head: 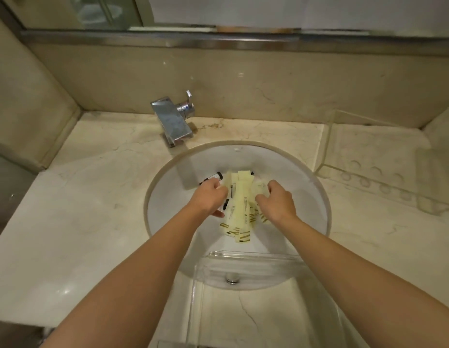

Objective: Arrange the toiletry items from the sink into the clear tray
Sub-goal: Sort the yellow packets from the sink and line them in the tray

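A pile of pale yellow toiletry packets (241,207) with gold stripes lies in the white round sink (309,197). A small bottle with a black cap (213,177) lies at the pile's left edge. My left hand (210,198) is curled around items on the left of the pile, partly hiding a black-and-white one. My right hand (276,200) grips yellow packets on the right side. A clear tray (243,259) sits across the near rim of the sink, below the pile and between my forearms.
A chrome faucet (172,121) stands behind the sink at the left. A second clear acrylic organiser (379,169) with round holes sits on the marble counter at the right. A mirror and a metal ledge run along the back wall.
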`<state>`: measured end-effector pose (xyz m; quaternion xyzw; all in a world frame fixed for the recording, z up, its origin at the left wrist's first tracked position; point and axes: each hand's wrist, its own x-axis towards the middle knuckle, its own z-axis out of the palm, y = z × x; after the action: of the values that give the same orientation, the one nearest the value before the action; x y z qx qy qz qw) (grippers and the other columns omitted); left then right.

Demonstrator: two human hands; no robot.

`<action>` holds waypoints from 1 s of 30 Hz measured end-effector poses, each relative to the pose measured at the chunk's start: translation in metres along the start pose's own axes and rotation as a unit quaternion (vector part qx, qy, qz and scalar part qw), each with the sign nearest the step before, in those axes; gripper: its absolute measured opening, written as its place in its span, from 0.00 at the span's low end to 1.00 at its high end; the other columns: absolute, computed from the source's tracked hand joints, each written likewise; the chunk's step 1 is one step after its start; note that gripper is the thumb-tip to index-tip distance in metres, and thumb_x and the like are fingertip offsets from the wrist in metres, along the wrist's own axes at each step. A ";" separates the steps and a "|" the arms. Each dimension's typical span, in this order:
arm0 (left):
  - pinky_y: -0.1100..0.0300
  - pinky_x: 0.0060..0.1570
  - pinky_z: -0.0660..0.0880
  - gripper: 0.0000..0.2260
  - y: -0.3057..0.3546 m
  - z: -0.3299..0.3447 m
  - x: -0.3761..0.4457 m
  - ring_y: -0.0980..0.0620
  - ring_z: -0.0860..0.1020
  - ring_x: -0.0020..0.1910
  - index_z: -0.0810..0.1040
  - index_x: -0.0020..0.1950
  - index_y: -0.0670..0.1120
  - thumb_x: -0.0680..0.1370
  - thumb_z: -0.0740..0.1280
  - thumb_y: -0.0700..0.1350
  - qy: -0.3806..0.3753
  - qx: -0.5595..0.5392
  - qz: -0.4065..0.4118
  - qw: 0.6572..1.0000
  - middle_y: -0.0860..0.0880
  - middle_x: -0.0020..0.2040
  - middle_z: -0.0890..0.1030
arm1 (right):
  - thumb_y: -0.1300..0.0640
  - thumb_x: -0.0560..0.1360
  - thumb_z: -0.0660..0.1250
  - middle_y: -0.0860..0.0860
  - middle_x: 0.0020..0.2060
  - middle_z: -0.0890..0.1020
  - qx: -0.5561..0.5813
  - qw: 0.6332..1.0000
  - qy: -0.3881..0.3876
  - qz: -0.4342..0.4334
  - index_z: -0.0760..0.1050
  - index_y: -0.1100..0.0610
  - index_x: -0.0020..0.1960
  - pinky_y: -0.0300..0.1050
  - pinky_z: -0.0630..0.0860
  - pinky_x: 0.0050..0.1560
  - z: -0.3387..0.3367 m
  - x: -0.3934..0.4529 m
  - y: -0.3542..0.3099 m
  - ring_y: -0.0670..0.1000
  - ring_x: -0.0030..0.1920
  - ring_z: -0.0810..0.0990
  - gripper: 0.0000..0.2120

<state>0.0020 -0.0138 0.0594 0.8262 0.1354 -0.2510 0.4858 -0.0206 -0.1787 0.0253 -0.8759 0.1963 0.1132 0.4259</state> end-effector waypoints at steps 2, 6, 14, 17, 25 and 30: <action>0.51 0.41 0.82 0.03 0.006 -0.001 -0.011 0.49 0.73 0.38 0.70 0.43 0.43 0.76 0.59 0.40 -0.032 0.015 0.006 0.999 0.46 0.41 0.71 | 0.60 0.74 0.62 0.50 0.38 0.75 0.062 0.998 -0.014 -0.006 0.69 0.57 0.45 0.47 0.72 0.34 -0.005 -0.011 -0.010 0.51 0.35 0.74 0.01; 0.57 0.34 0.73 0.02 0.017 -0.002 -0.032 0.47 0.72 0.42 0.72 0.40 0.43 0.72 0.61 0.40 -0.090 0.045 0.053 0.994 0.43 0.47 0.75 | 0.63 0.75 0.60 0.51 0.49 0.79 0.153 0.987 -0.047 -0.003 0.71 0.55 0.59 0.47 0.77 0.45 -0.016 -0.035 -0.027 0.51 0.48 0.79 0.13; 0.53 0.66 0.66 0.06 0.021 -0.004 -0.066 0.48 0.57 0.77 0.76 0.38 0.47 0.75 0.69 0.43 -0.156 0.147 0.155 0.964 0.51 0.79 0.51 | 0.69 0.74 0.57 0.52 0.49 0.83 0.255 0.961 -0.109 0.010 0.74 0.51 0.60 0.50 0.79 0.46 -0.042 -0.079 -0.043 0.54 0.48 0.82 0.20; 0.54 0.66 0.68 0.04 0.016 -0.002 -0.077 0.46 0.58 0.76 0.81 0.47 0.44 0.76 0.67 0.40 -0.167 0.169 0.168 0.957 0.52 0.79 0.49 | 0.68 0.74 0.58 0.54 0.49 0.83 0.241 0.962 -0.122 0.023 0.75 0.52 0.59 0.49 0.78 0.43 -0.050 -0.093 -0.041 0.55 0.46 0.81 0.18; 0.54 0.51 0.71 0.09 0.006 0.011 -0.113 0.47 0.69 0.53 0.70 0.44 0.49 0.73 0.71 0.46 0.045 0.266 0.276 0.922 0.52 0.46 0.70 | 0.63 0.74 0.63 0.56 0.49 0.85 0.227 0.962 -0.141 0.061 0.78 0.57 0.55 0.54 0.80 0.53 -0.062 -0.124 -0.023 0.57 0.50 0.84 0.12; 0.55 0.43 0.71 0.22 0.000 0.010 -0.131 0.49 0.73 0.43 0.65 0.58 0.49 0.72 0.74 0.47 0.000 0.190 0.230 0.954 0.53 0.42 0.72 | 0.53 0.75 0.65 0.55 0.50 0.85 0.246 0.956 -0.136 0.089 0.78 0.55 0.56 0.58 0.78 0.59 -0.061 -0.141 -0.012 0.58 0.53 0.83 0.12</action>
<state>-0.1107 -0.0199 0.1264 0.9122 -0.1085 -0.1532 0.3642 -0.1400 -0.1853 0.1224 -0.6995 0.2358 0.2168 0.6388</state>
